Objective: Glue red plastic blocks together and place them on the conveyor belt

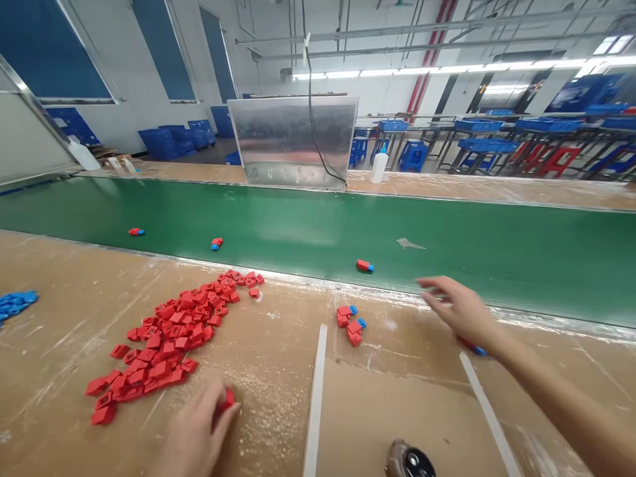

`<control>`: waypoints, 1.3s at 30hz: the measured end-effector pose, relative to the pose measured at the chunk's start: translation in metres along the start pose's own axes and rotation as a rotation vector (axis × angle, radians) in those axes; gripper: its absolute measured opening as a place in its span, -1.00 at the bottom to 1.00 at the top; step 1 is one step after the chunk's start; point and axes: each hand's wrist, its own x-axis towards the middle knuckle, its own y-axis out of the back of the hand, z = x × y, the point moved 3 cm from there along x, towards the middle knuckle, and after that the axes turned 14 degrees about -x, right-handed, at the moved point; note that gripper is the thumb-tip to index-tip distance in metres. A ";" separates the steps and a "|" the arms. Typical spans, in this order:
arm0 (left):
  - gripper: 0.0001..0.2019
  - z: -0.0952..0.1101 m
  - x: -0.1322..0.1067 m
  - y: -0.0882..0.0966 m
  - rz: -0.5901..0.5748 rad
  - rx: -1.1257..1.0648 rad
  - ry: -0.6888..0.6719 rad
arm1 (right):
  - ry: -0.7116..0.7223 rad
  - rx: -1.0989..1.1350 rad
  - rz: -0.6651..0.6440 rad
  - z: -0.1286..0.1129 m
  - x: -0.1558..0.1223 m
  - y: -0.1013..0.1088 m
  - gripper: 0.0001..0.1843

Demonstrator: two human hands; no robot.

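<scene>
My left hand point(196, 430) sits at the bottom of the view, its fingers shut on a small red plastic part point(228, 399). Just beyond it lies a loose heap of similar red parts point(171, 341) on the tan workbench point(278, 344). My right hand point(460, 310) reaches out with its fingers apart, near the edge of the green conveyor belt point(308, 232). Below that palm, a red-and-blue part point(473, 347) lies close to the wrist. A small cluster of red parts with blue ends point(349, 323) stands between my hands.
Several red-and-blue parts point(364, 265) lie on the belt. Blue pieces point(16, 303) lie at the bench's left edge. White strips point(315, 404) and a round dark object point(410, 462) are on the bench. A metal panel point(293, 140) stands beyond the belt, with a white bottle point(379, 165) beside it.
</scene>
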 end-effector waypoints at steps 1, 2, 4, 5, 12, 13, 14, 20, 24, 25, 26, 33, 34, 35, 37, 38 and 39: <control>-0.76 0.001 -0.007 -0.006 -0.021 -0.035 0.009 | 0.034 0.004 -0.048 -0.008 0.018 -0.015 -0.79; -0.77 0.002 -0.012 -0.010 -0.032 -0.063 0.032 | 0.053 -0.001 -0.077 -0.018 0.036 -0.030 -0.75; -0.84 0.002 -0.020 -0.014 -0.033 -0.104 0.083 | 0.072 -0.021 -0.106 -0.038 0.068 -0.056 -0.67; -0.84 0.003 -0.022 -0.015 -0.043 -0.120 0.100 | 0.074 -0.032 -0.121 -0.046 0.080 -0.066 -0.66; -0.82 0.025 -0.029 -0.018 -0.222 -0.131 0.093 | 0.016 0.000 -0.197 -0.040 0.059 -0.050 -0.65; -0.82 0.029 -0.030 -0.020 -0.218 -0.113 0.089 | 0.007 0.022 -0.199 -0.035 0.046 -0.039 -0.63; -0.82 0.033 -0.033 -0.021 -0.210 -0.095 0.086 | -0.001 0.049 -0.201 -0.029 0.030 -0.027 -0.62; -0.70 0.047 -0.051 -0.032 -0.241 -0.095 0.004 | -0.019 0.230 -0.212 -0.002 -0.086 0.035 -0.50; -0.69 0.053 -0.059 -0.038 -0.227 -0.081 -0.072 | -0.102 0.388 -0.199 0.014 -0.162 0.060 -0.41; -0.70 0.055 -0.061 -0.039 -0.222 -0.080 -0.088 | -0.125 0.403 -0.207 0.017 -0.177 0.065 -0.40; -0.71 0.057 -0.063 -0.040 -0.216 -0.080 -0.101 | -0.144 0.405 -0.220 0.019 -0.190 0.070 -0.39; -0.81 0.064 -0.081 -0.031 -0.190 -0.137 -0.170 | -0.154 0.461 -0.344 0.019 -0.238 0.089 -0.42; -0.82 0.062 -0.084 -0.029 -0.187 -0.152 -0.176 | -0.153 0.478 -0.359 0.017 -0.240 0.089 -0.43; -0.83 0.061 -0.086 -0.029 -0.186 -0.164 -0.178 | -0.154 0.501 -0.371 0.014 -0.241 0.088 -0.44; -0.87 0.059 -0.089 -0.028 -0.182 -0.189 -0.170 | -0.161 0.551 -0.387 0.007 -0.242 0.088 -0.44; -0.88 0.059 -0.090 -0.029 -0.177 -0.212 -0.162 | -0.162 0.570 -0.393 0.001 -0.241 0.089 -0.44; -0.90 0.060 -0.090 -0.030 -0.179 -0.248 -0.147 | -0.157 0.580 -0.396 -0.005 -0.239 0.090 -0.45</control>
